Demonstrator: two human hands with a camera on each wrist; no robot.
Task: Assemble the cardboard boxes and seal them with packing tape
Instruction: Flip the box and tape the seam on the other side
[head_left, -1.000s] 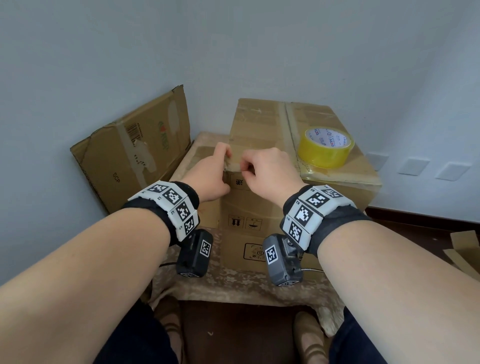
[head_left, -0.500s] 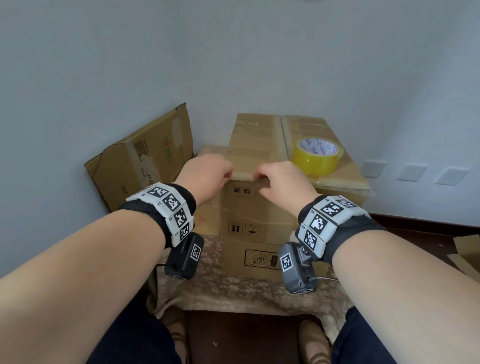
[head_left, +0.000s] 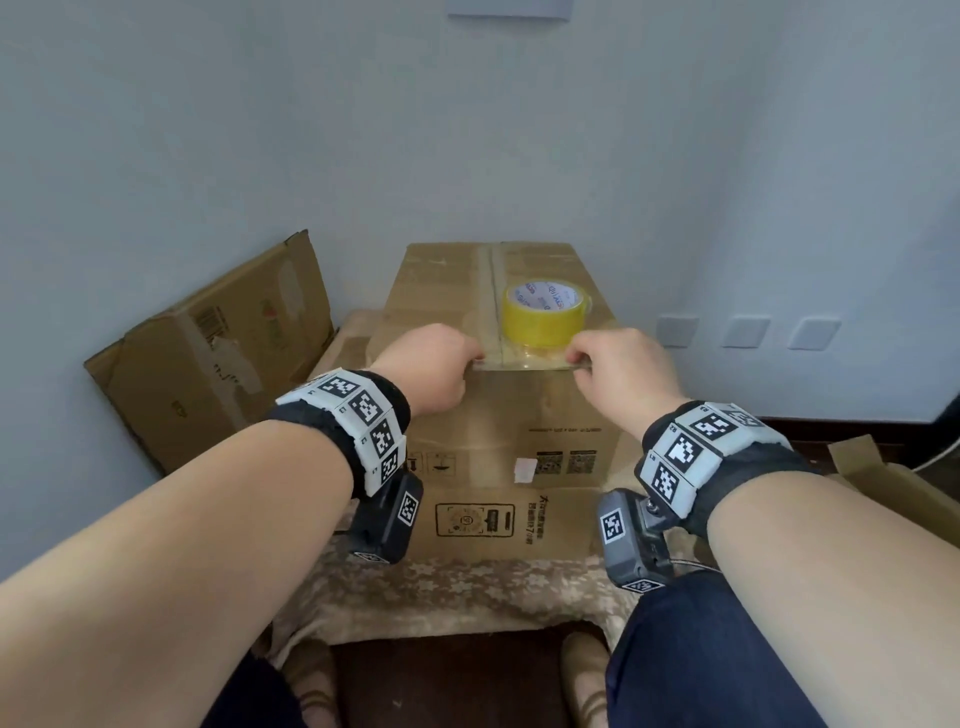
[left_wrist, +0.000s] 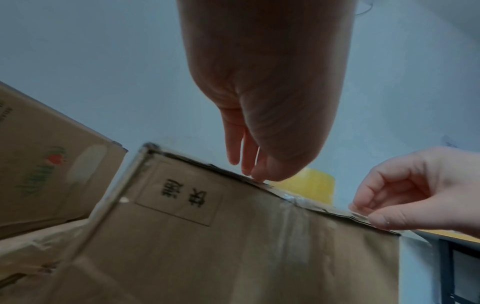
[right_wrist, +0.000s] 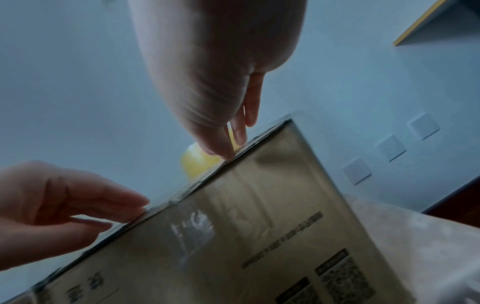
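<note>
A brown cardboard box (head_left: 498, 415) stands on a cloth-covered table, its top flaps closed and taped along the middle seam. A yellow roll of packing tape (head_left: 545, 314) sits on the box's top near the front. My left hand (head_left: 431, 364) pinches the near top edge left of the seam, fingers on top and thumb at the front face. My right hand (head_left: 613, 364) pinches the same edge to the right. A shiny clear strip of tape (head_left: 524, 365) runs along the edge between them. The wrist views show the fingertips (left_wrist: 257, 176) (right_wrist: 226, 152) on the edge.
A flattened cardboard box (head_left: 208, 353) leans against the wall at the left. More cardboard (head_left: 883, 478) lies low at the right. The floral tablecloth (head_left: 457, 597) hangs over the table's front edge above my feet. Wall plates (head_left: 743, 332) sit at the right.
My hands were close together near the box's left front corner; they have spread apart along the near top edge. The box's front face is now square to me.
</note>
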